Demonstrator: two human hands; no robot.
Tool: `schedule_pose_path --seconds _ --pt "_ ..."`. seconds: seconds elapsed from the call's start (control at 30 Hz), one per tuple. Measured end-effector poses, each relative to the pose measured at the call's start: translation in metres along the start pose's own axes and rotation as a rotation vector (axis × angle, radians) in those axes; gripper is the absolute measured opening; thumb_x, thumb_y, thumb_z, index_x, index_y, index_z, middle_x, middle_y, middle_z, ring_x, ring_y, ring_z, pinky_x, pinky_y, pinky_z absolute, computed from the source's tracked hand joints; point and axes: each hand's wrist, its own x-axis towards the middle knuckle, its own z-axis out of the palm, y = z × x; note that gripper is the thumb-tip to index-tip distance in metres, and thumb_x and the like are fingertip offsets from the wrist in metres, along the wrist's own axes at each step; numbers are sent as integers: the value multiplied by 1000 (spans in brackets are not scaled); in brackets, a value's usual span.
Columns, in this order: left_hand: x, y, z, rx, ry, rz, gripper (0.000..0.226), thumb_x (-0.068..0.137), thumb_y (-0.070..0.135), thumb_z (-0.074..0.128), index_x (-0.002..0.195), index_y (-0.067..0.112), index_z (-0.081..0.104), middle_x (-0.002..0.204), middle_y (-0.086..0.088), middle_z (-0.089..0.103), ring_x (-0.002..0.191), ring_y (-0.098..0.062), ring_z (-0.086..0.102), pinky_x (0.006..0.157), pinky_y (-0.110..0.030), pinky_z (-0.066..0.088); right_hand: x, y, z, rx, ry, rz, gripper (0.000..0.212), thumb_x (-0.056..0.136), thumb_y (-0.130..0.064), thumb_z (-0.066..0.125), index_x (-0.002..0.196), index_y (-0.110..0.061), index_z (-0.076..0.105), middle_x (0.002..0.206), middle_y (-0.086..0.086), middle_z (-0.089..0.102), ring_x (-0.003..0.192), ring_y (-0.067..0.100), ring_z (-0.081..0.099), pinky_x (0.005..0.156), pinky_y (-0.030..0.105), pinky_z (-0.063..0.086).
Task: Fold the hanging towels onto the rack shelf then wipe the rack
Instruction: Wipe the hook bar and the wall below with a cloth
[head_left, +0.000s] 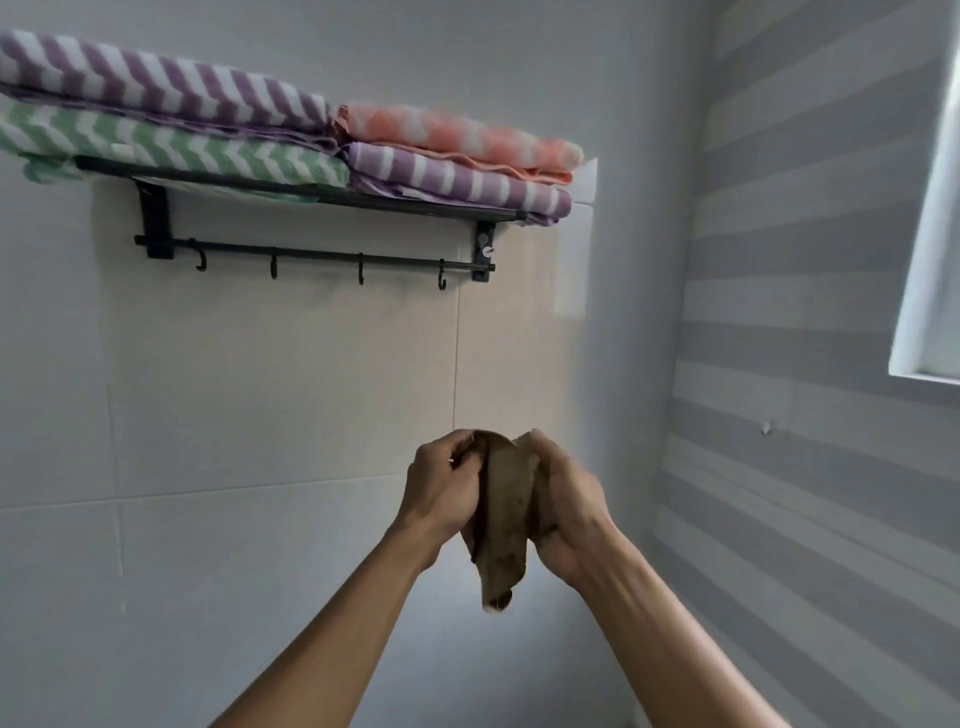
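- Striped towels, four in number, lie folded on the rack shelf (291, 193): purple towel (156, 78) on top of green towel (171, 148) at the left, orange towel (457, 137) on top of a second purple towel (457, 182) at the right.
- Hook rail (317, 255) beneath the shelf: four hooks, nothing hanging from them. Folding stage judged complete.
- Brown cloth (506, 499): bunched lengthwise, held in the air well below the rack, its tail hanging down between the wrists.
- Left hand (441, 493): fingers curled, pinching the cloth's upper left edge.
- Right hand (566, 499): fingers wrapped round the cloth's right side.
- Wiping stage: judged not yet begun; the cloth touches neither shelf nor rail. It appears to be in preparation, gathered or refolded, for the wipe.
- Remaining: shelf frame, brackets, hook rail.
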Motion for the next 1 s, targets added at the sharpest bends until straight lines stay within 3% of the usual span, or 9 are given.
schedule_pose_path --seconds 0.17,0.37,0.47,0.57,0.67,0.73,0.8,0.9,1.0 --pt "-17 19 46 -112 -68 -41 26 100 26 52 86 20 73 85 -4 72 78 -16 61 72 -32 50 -11 -21 -52 -51 107 -71 31 89 -26 76 97 3 71 86 22 72 74 34 69 81 56 59" --pt "-12 27 71 -562 -83 -362 23 99 12 49 105 9 70 88 -11 70 78 -25 62 69 -34 49 -2 -27 -86 -53 242 -152 12 96 -10 59 97 -4 69 98 21 73 87 32 70 78 43 57" --pt "0 16 76 -633 -90 -513 24 97 9 44 98 7 68 85 -14 68 78 -30 61 71 -35 49 6 -27 -92 -75 313 -174 22 92 4 44 79 1 61 79 25 65 72 33 61 68 42 51" --pt "18 -4 76 -604 -118 -589 22 95 13 47 95 8 69 85 -17 70 84 -35 63 75 -39 52 17 -30 -93 -7 307 -163 17 94 -14 64 84 -1 61 78 22 58 72 34 58 67 45 52" --pt "50 -27 67 -581 -113 -577 19 90 13 52 86 9 70 75 -15 70 79 -34 63 70 -37 52 38 -32 -94 -149 266 -207 36 74 -26 89 96 -4 71 86 19 70 76 29 69 69 40 62" --pt "74 -43 55 -527 -106 -568 18 86 12 53 80 10 71 70 -14 68 75 -33 62 74 -40 51 52 -32 -91 -277 310 -266 26 75 -19 89 91 -5 74 85 16 73 74 23 71 61 32 60" --pt "93 -57 44 -472 -139 -563 21 81 14 52 76 9 71 67 -14 68 75 -34 61 76 -41 51 64 -31 -89 -375 401 -317 17 79 -22 86 83 -11 74 82 12 74 74 24 70 61 34 60" --pt "125 -85 29 -513 -265 -570 32 76 29 40 71 10 65 78 -15 68 77 -33 60 72 -37 48 87 -28 -79 -497 528 -376 18 81 -31 84 77 -20 71 79 6 73 76 24 68 70 42 60" --pt "150 -112 26 -574 -446 -580 42 77 37 36 79 9 68 83 -18 69 79 -34 59 77 -39 47 98 -30 -65 -493 548 -394 13 87 -27 79 81 -19 71 80 7 72 77 22 66 67 36 58"
